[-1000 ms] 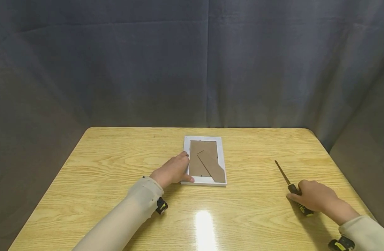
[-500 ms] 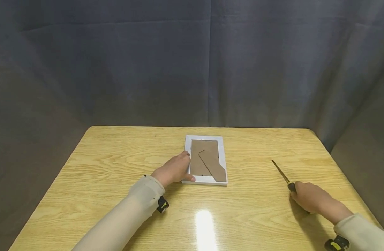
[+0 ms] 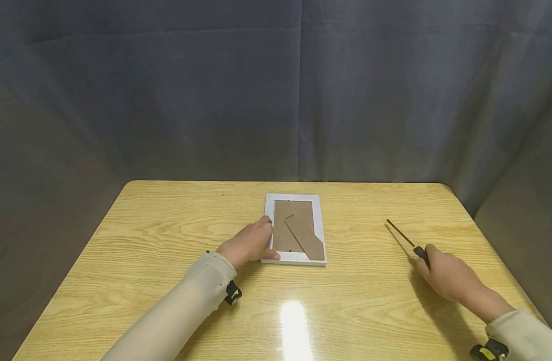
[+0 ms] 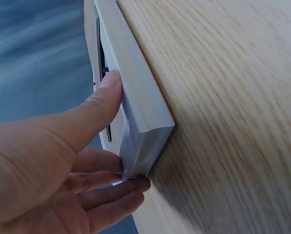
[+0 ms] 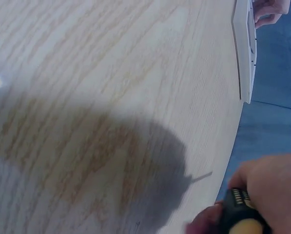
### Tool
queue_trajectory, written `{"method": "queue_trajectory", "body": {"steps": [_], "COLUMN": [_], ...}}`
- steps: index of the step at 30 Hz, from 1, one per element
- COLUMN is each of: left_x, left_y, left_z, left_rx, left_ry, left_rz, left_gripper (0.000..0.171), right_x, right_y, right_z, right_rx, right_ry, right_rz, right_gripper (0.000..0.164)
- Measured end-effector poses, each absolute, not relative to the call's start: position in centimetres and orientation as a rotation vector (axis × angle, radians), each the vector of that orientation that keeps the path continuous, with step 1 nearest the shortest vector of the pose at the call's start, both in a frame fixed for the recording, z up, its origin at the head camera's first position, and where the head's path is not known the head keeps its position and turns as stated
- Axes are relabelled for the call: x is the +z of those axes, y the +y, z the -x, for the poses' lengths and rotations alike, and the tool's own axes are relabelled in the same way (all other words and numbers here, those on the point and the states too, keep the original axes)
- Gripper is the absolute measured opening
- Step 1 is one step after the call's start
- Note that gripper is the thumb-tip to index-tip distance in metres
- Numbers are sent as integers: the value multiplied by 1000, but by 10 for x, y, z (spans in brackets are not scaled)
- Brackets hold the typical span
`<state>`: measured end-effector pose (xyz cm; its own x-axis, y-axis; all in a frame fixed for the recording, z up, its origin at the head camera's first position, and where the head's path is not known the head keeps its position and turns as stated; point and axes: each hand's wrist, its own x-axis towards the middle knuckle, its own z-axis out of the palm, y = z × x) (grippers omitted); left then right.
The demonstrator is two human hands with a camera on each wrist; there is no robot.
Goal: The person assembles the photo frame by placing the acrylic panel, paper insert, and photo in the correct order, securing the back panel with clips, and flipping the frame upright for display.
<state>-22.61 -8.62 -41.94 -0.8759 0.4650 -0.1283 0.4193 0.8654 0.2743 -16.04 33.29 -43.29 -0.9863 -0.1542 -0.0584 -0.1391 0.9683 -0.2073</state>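
My left grip [image 3: 249, 244] holds the white frame [image 3: 318, 216], face-down on the desk [image 3: 357, 306], my right grip [image 3: 451, 276] clasps the screwdriver [image 3: 421, 253] well apart: both are in hand, but the seated brown backing [image 3: 300, 220] seems yet unworked.

Table: pale yellow wood top [image 3: 361, 215] with a streaky grain, its two far corners rounded; the near edge runs out of view.
Picture frame: lies on the table [image 3: 298, 228], back side up, around the middle from side to side and towards the far edge, long sides running near to far.
Frame parts: white border [image 3: 318, 215], brown backing [image 3: 282, 240], brown stand [image 3: 309, 240] whose lower end overlaps the border at the near right corner.
Shine: bright white patch [image 3: 295, 328] on the wood nearer the person.
Shadow: dark patch [image 3: 440, 313] on the right side.
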Motion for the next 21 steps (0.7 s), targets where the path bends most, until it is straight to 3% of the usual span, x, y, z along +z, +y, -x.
{"method": "queue_trajectory", "body": {"steps": [6,13,21], "left_x": [-420,-421,-422], "left_y": [-87,-87,-87], "left_z": [227,229,228], "left_rx": [339,332,359], "left_ry": [2848,2849,2856], "left_rz": [-682,-692,-732], "left_gripper": [56,57,52], "right_x": [-434,-430,-428], "right_y": [327,318,309], "right_z": [162,163,163], "right_rx": [-419,-446,-438], "right_ry": [3156,3184,3248], "right_rz": [285,324,418], "right_gripper": [17,42,35]}}
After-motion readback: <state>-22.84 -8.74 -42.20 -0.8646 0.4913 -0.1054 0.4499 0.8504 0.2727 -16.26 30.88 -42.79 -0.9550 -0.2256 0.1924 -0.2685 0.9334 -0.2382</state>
